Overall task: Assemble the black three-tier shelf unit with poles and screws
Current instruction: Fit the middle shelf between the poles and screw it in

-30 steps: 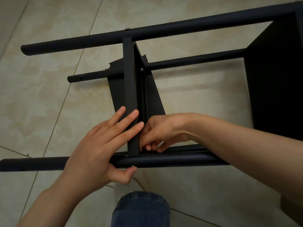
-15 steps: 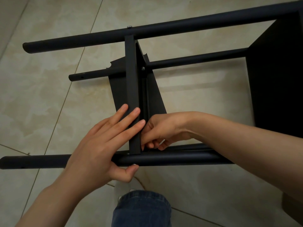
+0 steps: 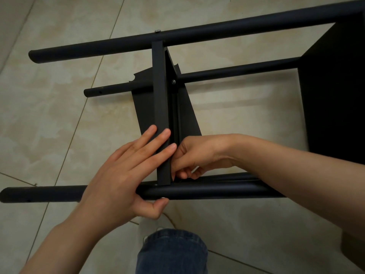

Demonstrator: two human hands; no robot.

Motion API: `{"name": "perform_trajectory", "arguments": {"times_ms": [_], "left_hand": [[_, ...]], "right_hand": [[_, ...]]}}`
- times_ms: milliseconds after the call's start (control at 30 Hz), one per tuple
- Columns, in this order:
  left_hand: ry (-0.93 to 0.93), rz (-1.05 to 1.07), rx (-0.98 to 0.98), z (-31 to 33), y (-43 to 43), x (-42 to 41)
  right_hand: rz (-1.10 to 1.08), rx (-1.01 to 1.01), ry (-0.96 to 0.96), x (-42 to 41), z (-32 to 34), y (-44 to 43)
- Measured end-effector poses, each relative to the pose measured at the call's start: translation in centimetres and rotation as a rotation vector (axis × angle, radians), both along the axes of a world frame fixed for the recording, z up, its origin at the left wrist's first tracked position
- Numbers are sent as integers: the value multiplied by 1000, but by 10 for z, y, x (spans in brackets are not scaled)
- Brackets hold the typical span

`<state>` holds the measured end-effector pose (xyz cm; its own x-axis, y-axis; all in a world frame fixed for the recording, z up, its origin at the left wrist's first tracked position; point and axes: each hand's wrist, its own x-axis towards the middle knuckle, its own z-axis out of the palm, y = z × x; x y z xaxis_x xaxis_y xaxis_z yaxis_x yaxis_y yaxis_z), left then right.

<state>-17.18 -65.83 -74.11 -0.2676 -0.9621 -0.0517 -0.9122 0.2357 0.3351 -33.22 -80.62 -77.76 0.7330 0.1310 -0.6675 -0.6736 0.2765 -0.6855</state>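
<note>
Here's the black shelf unit (image 3: 160, 86), lying on its side on the tiled floor (image 3: 59, 115). The near pole (image 3: 207, 191) runs across the lower part of the view, the far pole (image 3: 217, 28) across the top. A third pole (image 3: 237, 71) sits lower, between them. A fourth pole (image 3: 227, 176) just peeks out behind the near one, mostly covered by the right forearm.

The middle shelf (image 3: 146, 107) stands edge-on between the poles. The end shelf (image 3: 331, 95) is a dark slab cut off by the right border.

The left hand (image 3: 122, 175) lies flat, fingers straight across the middle shelf's narrow edge. Its thumb is tucked under the near pole, right by a small silver screw head (image 3: 163, 198) that barely shows.

The right hand (image 3: 197, 155) is on the other side of that edge, fingers curled down into the corner where the shelf meets the near pole. The fingertips disappear behind the shelf edge, and I cannot tell whether they pinch anything.

Two more screws show: one on top of the far pole (image 3: 157, 31), and one where the third pole meets the middle shelf (image 3: 173, 82).

At the bottom there's a knee in jeans (image 3: 171, 252) and a sliver of pale shoe (image 3: 150, 224), largely hidden.
</note>
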Motion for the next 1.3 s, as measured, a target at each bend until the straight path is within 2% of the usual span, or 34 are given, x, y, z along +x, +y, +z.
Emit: {"name": "perform_trajectory", "arguments": {"times_ms": [533,733,1300], "left_hand": [[17,3,-1,-1,1,1],[15,7,5,-1,0,1],[6,6,12,1,0,0]], "right_hand": [[0,17,-35,-2,1,-3],[20,-18,10,0,1,1],[-22,80,6,-1,-4,-3]]}}
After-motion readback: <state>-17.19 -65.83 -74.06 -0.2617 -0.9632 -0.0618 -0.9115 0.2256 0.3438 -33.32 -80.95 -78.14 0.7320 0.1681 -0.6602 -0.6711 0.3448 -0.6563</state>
